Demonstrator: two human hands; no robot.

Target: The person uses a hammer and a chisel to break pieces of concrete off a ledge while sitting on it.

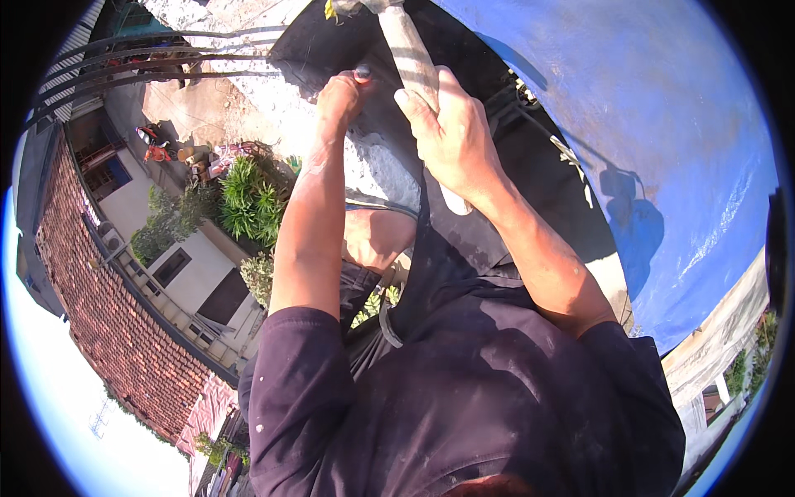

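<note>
Handle (409,54) of pale wood fills the right hand (457,137); left hand (338,101) grips a round-ended metallic piece (363,72), hold best kept low, clear of its exposed tip

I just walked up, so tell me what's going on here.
The person's right hand grips a pale wooden handle, the tool's upper end cut off by the top edge. The left hand is closed around something with a round metallic end, too hidden to identify. Black sheeting shows beyond them, with a blue surface to the right.
</note>
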